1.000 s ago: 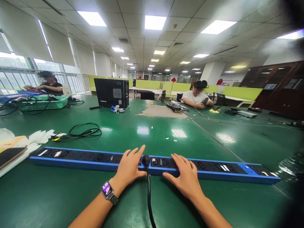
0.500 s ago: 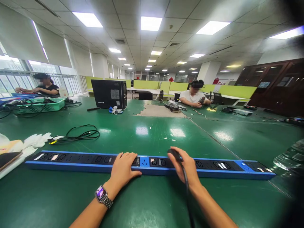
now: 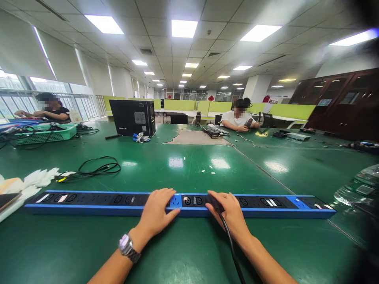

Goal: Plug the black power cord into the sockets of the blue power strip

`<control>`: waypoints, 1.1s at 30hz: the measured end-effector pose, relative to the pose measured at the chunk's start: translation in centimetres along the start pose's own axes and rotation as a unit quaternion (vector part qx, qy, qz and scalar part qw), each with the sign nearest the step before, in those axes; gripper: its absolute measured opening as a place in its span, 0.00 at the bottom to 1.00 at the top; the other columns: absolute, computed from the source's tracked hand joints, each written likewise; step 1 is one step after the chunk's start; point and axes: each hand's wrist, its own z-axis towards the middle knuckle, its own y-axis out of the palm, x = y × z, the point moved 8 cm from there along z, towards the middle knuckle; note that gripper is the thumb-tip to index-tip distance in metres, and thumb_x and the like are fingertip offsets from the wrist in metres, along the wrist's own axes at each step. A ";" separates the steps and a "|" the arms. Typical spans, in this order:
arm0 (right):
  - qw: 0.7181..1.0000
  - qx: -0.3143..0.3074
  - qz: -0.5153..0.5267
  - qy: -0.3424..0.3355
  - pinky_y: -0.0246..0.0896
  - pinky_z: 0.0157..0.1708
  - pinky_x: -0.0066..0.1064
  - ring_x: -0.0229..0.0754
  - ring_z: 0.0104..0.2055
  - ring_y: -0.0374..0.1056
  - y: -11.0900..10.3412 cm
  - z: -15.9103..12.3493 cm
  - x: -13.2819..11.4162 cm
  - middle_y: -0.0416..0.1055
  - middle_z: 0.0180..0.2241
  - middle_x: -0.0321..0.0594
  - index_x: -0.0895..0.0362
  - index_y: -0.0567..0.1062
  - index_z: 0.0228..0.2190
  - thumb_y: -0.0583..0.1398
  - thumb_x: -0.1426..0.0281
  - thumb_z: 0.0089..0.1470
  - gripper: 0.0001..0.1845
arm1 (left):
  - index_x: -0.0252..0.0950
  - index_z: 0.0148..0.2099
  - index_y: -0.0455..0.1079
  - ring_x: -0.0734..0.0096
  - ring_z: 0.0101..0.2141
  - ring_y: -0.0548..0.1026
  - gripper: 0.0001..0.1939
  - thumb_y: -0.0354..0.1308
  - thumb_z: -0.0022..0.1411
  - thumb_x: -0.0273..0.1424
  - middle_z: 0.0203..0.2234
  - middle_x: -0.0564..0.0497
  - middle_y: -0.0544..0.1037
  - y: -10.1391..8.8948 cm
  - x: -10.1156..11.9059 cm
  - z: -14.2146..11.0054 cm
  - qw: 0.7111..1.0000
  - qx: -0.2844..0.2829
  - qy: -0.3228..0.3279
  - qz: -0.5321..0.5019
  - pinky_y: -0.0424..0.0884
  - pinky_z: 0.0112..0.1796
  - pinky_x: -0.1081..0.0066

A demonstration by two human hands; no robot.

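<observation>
A long blue-and-black power strip [image 3: 118, 210] lies across the green table in front of me. My left hand [image 3: 158, 211] grips it just left of the bare blue socket [image 3: 175, 201], with the fingers over the far edge and the thumb at the near side. Right of the middle, my right hand [image 3: 229, 211] is closed on a black power plug [image 3: 213, 202], which is down at the strip's top face. Whether its pins sit in a socket is hidden. The plug's black cord [image 3: 232, 246] runs down toward me, beside my right forearm.
Left are a coiled black cable [image 3: 102, 165], white tissues [image 3: 40, 177] and a green basket [image 3: 47, 136] of cables. A computer case [image 3: 133, 117] and gloves [image 3: 141, 137] stand farther back. At right lies a clear plastic bottle [image 3: 359, 189]. Two people sit across the table.
The plug has come out of the blue middle socket and moved right in my right hand, then down to the strip. My left hand has settled onto the strip.
</observation>
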 end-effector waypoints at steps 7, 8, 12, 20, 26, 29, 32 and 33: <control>0.992 -0.019 -0.129 0.003 0.50 0.58 0.54 0.57 0.58 0.61 1.0 -1.5 1.7 0.67 0.57 0.53 0.60 0.65 0.56 0.59 0.48 0.50 0.39 | 0.40 0.55 0.68 0.56 0.48 0.73 0.22 0.61 0.58 0.28 0.46 0.46 0.79 5.6 9.9 4.4 0.997 0.005 0.051 -0.055 0.68 0.50 0.53; 0.990 -0.023 -0.138 0.003 0.51 0.57 0.53 0.57 0.58 0.61 1.1 -1.5 1.7 0.67 0.57 0.51 0.59 0.67 0.55 0.58 0.48 0.51 0.37 | 0.40 0.53 0.70 0.58 0.45 0.74 0.19 0.59 0.59 0.26 0.43 0.48 0.80 5.9 10.4 4.9 0.997 0.014 0.044 -0.059 0.70 0.49 0.54; 0.987 -0.030 -0.156 0.022 0.52 0.56 0.51 0.57 0.59 0.60 1.3 -1.4 1.7 0.66 0.57 0.52 0.60 0.68 0.54 0.59 0.46 0.48 0.40 | 0.39 0.53 0.69 0.63 0.45 0.75 0.19 0.53 0.61 0.22 0.45 0.49 0.80 2.3 8.1 4.3 0.986 0.130 0.035 -0.098 0.70 0.48 0.60; 0.987 -0.024 -0.146 0.064 0.49 0.57 0.52 0.57 0.60 0.59 1.5 -1.3 1.7 0.66 0.58 0.52 0.58 0.68 0.54 0.56 0.40 0.46 0.44 | 0.36 0.53 0.70 0.58 0.44 0.77 0.19 0.51 0.64 0.40 0.44 0.44 0.80 -7.8 -8.4 -3.7 0.982 0.155 -0.099 -0.044 0.72 0.47 0.59; 0.990 -0.016 -0.127 0.065 0.48 0.57 0.55 0.58 0.59 0.59 1.6 -1.5 2.2 0.66 0.57 0.52 0.58 0.68 0.54 0.56 0.40 0.46 0.44 | 0.39 0.52 0.71 0.62 0.45 0.77 0.17 0.50 0.65 0.39 0.45 0.48 0.80 -6.9 -9.0 -3.8 0.997 0.016 -0.044 -0.067 0.72 0.48 0.64; 0.991 -0.018 -0.109 0.079 0.46 0.57 0.60 0.61 0.60 0.59 1.4 -1.3 1.6 0.66 0.57 0.53 0.57 0.68 0.53 0.57 0.40 0.44 0.43 | 0.41 0.53 0.70 0.60 0.51 0.74 0.17 0.49 0.66 0.37 0.49 0.48 0.78 -6.6 -8.7 -3.6 1.000 -0.014 -0.019 -0.018 0.69 0.52 0.60; 0.997 -0.028 -0.054 0.043 0.45 0.57 0.60 0.61 0.60 0.57 1.9 -0.2 -2.8 0.65 0.58 0.52 0.55 0.66 0.55 0.60 0.44 0.46 0.41 | 0.42 0.64 0.57 0.58 0.58 0.67 0.26 0.51 0.65 0.38 0.57 0.46 0.72 -6.4 -9.2 -4.0 0.998 -0.010 -0.030 0.048 0.58 0.60 0.51; 0.999 -0.036 -0.025 0.017 0.46 0.58 0.59 0.60 0.60 0.57 2.3 0.3 -5.3 0.65 0.58 0.50 0.55 0.66 0.56 0.60 0.46 0.48 0.39 | 0.42 0.67 0.50 0.58 0.59 0.66 0.33 0.54 0.63 0.39 0.58 0.45 0.70 -6.3 -9.4 -4.2 0.997 -0.009 -0.037 0.063 0.56 0.60 0.49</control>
